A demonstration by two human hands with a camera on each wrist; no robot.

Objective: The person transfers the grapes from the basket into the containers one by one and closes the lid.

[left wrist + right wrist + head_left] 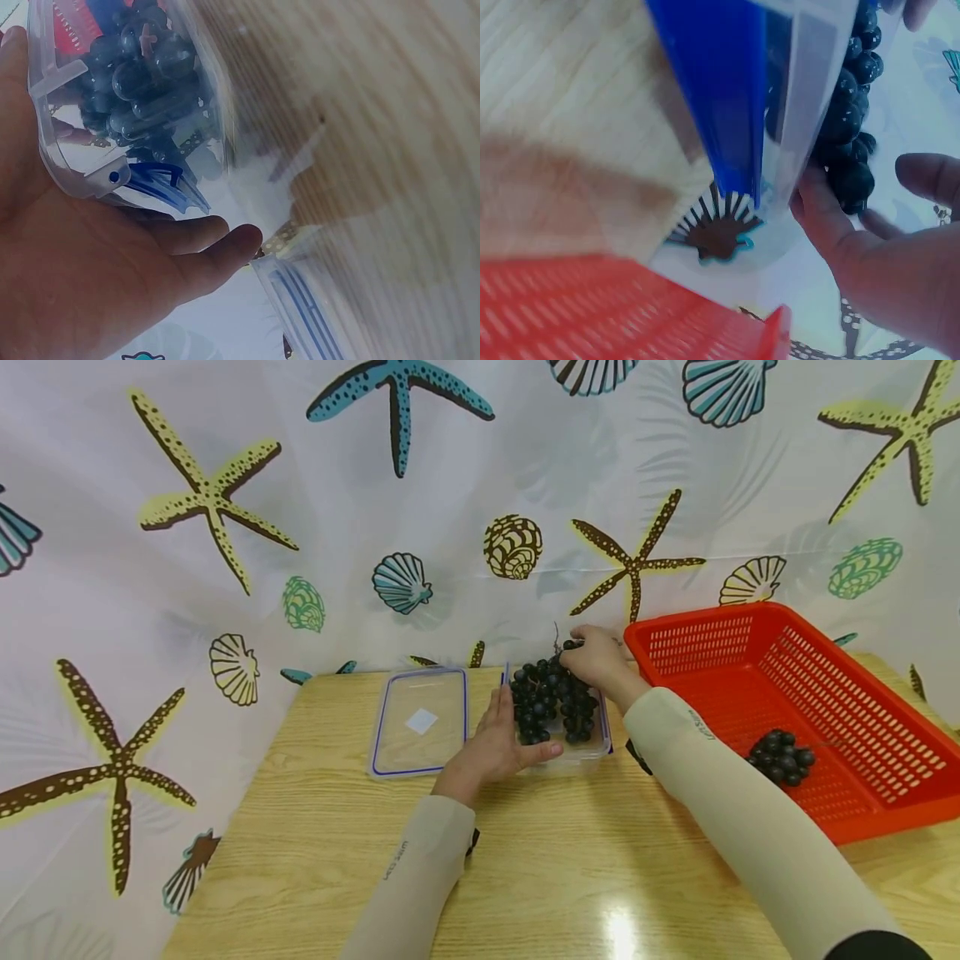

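Bunches of dark grapes (pixel 551 693) fill a clear plastic container (pixel 600 745) with blue clips. My left hand (pixel 497 743) rests along the container's left wall, fingers extended and thumb across its front side. In the left wrist view that hand (pixel 97 262) lies beside a blue clip (pixel 169 186). At the back right corner my right hand (pixel 600 664) touches the grapes. The right wrist view shows its fingers (pixel 832 217) against the lowest grapes (pixel 849 180), with the thumb held apart from them. A thin stem (pixel 557 637) sticks up at the back.
A clear lid (pixel 431 752) with a blue seal lies left of the container. On the right stands a red plastic basket (pixel 847 827) with another bunch of grapes (pixel 782 757) in it. Behind the wooden table (pixel 315 860) hangs a sea-patterned cloth (pixel 450 510).
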